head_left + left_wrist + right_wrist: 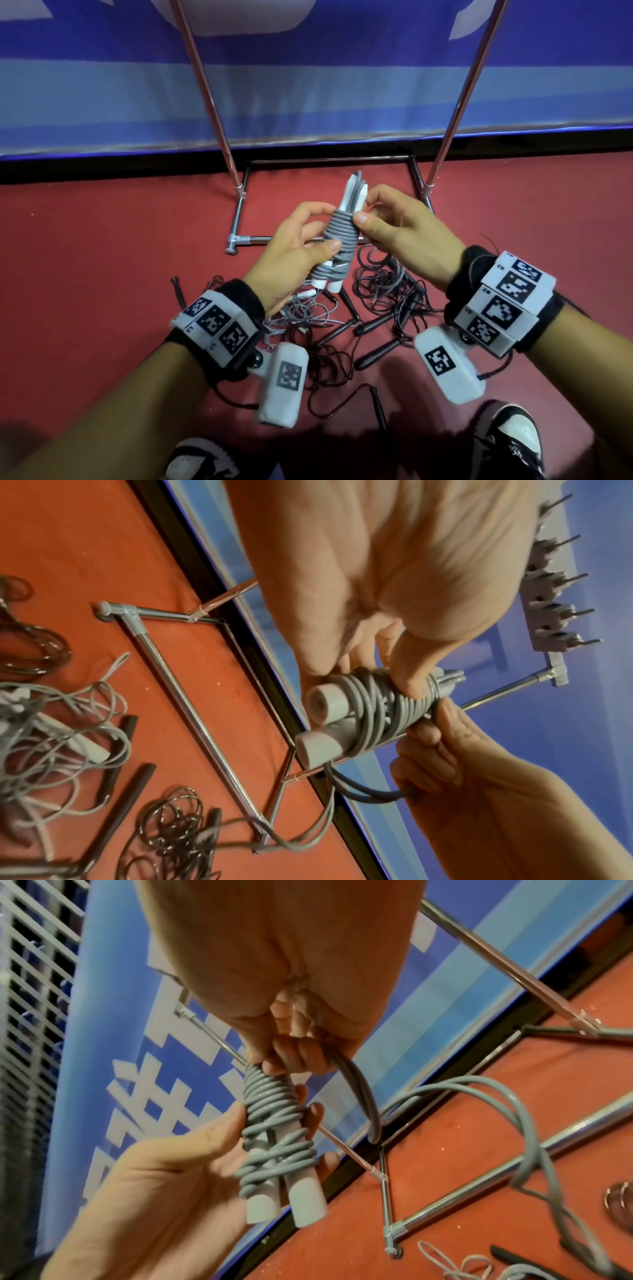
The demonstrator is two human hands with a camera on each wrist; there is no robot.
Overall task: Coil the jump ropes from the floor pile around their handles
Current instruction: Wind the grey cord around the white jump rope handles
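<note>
In the middle of the head view, both hands hold a grey jump rope above the red floor. The rope's two white handles lie side by side, and grey cord is wound around them in many tight turns, neat near the top and crossing over itself lower down.

The left hand grips the bundle from the left, thumb pressed on the coils and fingers curled behind. The right hand comes in from the right, its thumb and fingers pinching the cord at the upper end of the coils. In the right wrist view a loose length of grey cord runs out of that hand, loops down and drapes over a metal bar on the floor.

Below the hands, in the lower middle of the head view, lies the floor pile: tangled thin dark ropes with black handles, and at its left side a lighter grey rope with a white handle.

Behind the hands a metal rack frame stands on the floor, its two shiny poles rising toward the top of the frame in front of a blue banner. Two black and white shoes show at the bottom edge.
</note>
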